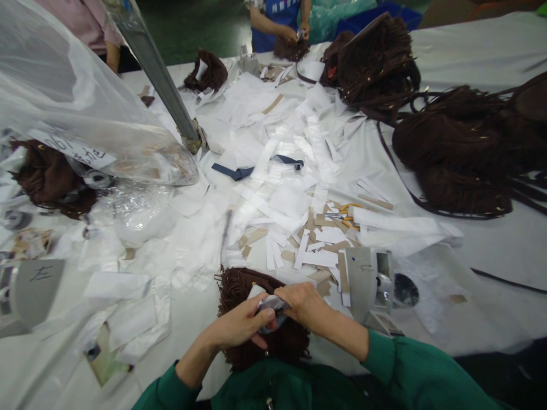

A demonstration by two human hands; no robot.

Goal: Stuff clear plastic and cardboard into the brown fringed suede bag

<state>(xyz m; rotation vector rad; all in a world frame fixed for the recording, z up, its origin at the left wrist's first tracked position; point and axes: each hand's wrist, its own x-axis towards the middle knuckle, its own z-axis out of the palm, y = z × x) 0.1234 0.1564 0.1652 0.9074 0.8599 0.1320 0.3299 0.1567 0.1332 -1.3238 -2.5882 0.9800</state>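
A brown fringed bag lies at the table's near edge, right in front of me. Above it, my left hand is closed around a shiny greyish roll of tape, thumb across its face. The fingers of my right hand pinch at the roll's upper right edge; my own knuckles hide exactly what they grip there. A bit of white paper shows beside the left fingers, at the bag's opening.
Scraps of card and yellow-handled pliers lie ahead, near a grey tape dispenser. Brown bags crowd the right. A metal post and plastic sack stand left. Across the table, a co-worker's hands handle a brown item.
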